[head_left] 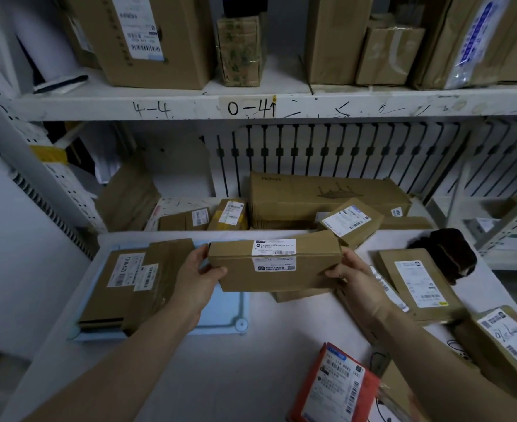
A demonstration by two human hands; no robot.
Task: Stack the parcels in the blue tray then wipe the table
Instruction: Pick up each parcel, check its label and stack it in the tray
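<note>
I hold a long brown cardboard parcel (pixel 274 264) with white labels above the table, between both hands. My left hand (pixel 194 277) grips its left end and my right hand (pixel 356 280) grips its right end, thumbs on the near face. The parcel hangs over the right edge of the blue tray (pixel 220 318), which lies on the left of the white table (pixel 235 370). Two flat brown parcels (pixel 135 284) lie in the tray's left half. A dark cloth (pixel 447 252) sits at the table's back right.
Several brown parcels (pixel 418 281) lie on the table's right side, and a red parcel (pixel 334 388) sits at the near edge. More boxes (pixel 327 199) crowd the low shelf behind the table. A white shelf (pixel 281 106) loaded with cartons runs overhead.
</note>
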